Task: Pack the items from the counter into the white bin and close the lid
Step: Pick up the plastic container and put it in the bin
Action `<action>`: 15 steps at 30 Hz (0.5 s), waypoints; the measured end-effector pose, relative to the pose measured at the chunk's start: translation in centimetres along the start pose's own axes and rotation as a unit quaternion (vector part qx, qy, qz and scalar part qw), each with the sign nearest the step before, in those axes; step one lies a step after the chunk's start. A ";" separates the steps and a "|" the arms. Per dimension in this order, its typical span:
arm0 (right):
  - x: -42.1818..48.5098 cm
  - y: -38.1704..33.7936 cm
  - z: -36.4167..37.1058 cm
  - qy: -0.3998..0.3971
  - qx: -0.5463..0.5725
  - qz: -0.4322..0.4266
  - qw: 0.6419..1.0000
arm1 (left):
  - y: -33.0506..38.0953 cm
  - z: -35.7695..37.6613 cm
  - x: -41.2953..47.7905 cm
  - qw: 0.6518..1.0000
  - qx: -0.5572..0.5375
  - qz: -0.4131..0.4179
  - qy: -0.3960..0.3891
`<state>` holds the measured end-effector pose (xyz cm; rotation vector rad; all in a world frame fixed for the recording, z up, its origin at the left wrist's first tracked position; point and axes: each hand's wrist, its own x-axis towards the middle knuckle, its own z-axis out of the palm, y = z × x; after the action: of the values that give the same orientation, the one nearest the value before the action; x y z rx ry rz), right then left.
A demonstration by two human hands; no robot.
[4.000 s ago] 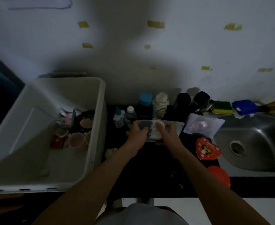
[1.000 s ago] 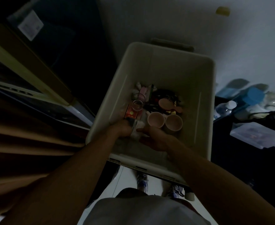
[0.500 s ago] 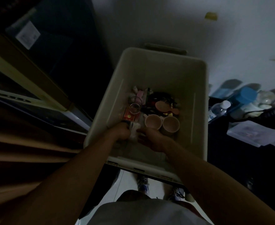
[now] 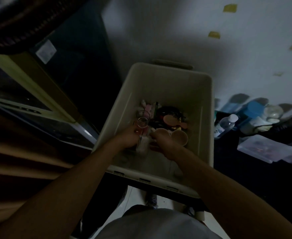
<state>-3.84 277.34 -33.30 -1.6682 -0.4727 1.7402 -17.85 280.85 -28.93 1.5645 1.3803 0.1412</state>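
Two bare forearms, no sleeves in view, grey garment (image 4: 152,225) at the waist, sneakers (image 4: 151,200) below

Open from above across the whole pale rectangular plastic bin (image 4: 169,80). Bare floor along its near edge and into the near-right corner, with room to reach down. Crowded through the middle by a clear drinking glass (image 4: 142,122), two round pink cups (image 4: 179,137) side by side, and a dark heap of hair things (image 4: 171,116) behind them (too dim to sort). Blocked at the near-left by the left hand (image 4: 129,137) gripping a pale clear packet (image 4: 142,145), with the right hand (image 4: 164,140) just beside it. Hemmed on the left by a dark cabinet (image 4: 83,80), and on the right by the black counter (image 4: 245,169) with its clear white-capped bottle (image 4: 225,124) and flat clear plastic box (image 4: 262,147).
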 end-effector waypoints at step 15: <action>-8.9 -8.7 -9.5 0.046 0.054 -0.213 0.974 | 10.0 2.2 1.1 0.979 -0.144 0.127 0.066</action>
<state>6.92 275.66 -22.04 -1.4355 -0.6287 1.3444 -9.28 282.02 -23.39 1.4984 1.1927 0.5842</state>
